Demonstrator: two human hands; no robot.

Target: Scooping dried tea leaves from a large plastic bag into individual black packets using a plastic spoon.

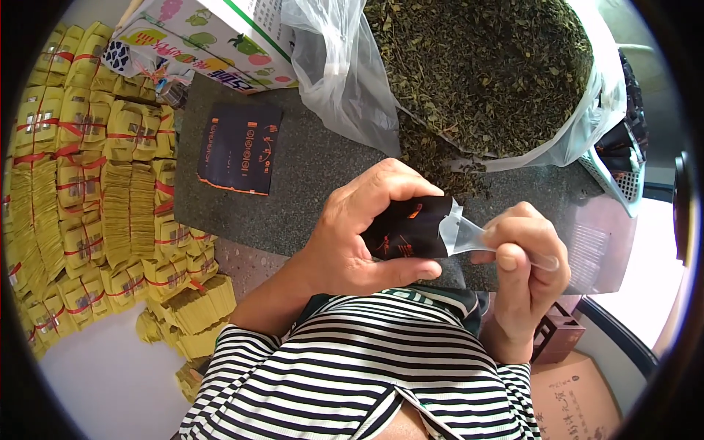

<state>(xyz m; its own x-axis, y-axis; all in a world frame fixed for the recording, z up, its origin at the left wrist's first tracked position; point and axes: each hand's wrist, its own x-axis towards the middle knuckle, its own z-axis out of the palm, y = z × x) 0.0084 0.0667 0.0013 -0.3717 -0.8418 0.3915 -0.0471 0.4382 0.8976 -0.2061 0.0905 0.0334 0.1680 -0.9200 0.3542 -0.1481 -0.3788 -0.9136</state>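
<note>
My left hand (359, 227) is closed round a small black pouch (407, 229) with orange print, its fingers above and the thumb along its lower side. The pouch's mouth faces right. My right hand (524, 253) pinches the handle of a translucent plastic scoop (469, 233). The wide end of the scoop sits at the pouch's mouth, partly hidden inside it. Just beyond my hands, a large clear plastic bag (565, 150) is open, full of dried green-brown leaves (484, 73). Some loose leaves (433, 154) have spilled onto the dark speckled tabletop (308, 139).
A flat black pouch (242, 147) with an orange edge lies at the tabletop's left. Behind it stands a printed white carton (220, 40). Stacks of yellow packets (84, 183) tied with red ribbon fill the left side. A pale blue basket (623, 172) holds black packets at right.
</note>
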